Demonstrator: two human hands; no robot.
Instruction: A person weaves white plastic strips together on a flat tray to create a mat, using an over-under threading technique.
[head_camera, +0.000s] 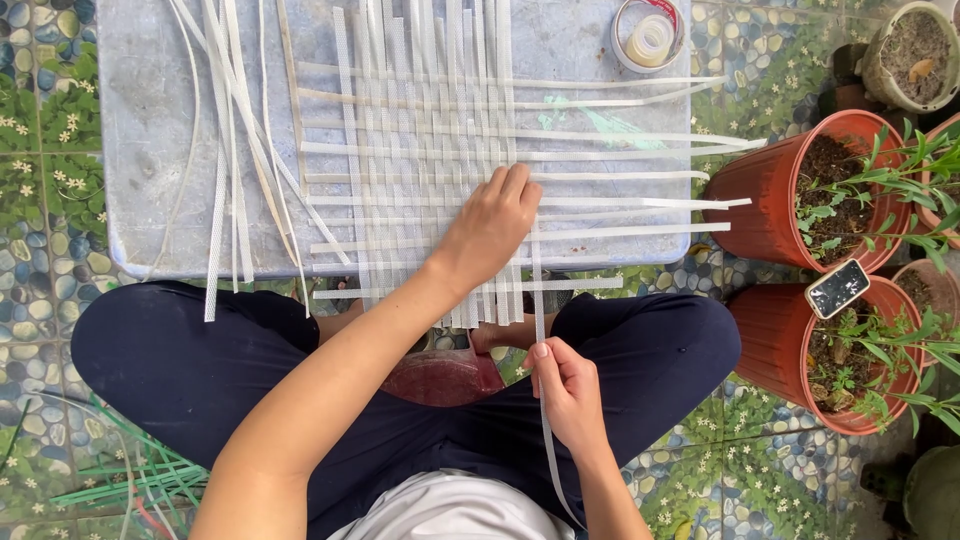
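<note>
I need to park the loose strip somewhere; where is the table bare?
The table is bare at its left edge, beside the loose strips, and at the top right between the woven mat and the tape roll. The middle is crowded: the left hand presses the mat. The right hand holds one strip.

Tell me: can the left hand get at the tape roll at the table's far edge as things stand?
Probably yes: the left hand lies flat on the woven strips, and only flat weave lies between it and the tape roll.

Your left hand (492, 222) pressed flat on the woven white strips (420, 150); your right hand (566, 385), nearer you, pinched one loose strip (540, 310).
</note>
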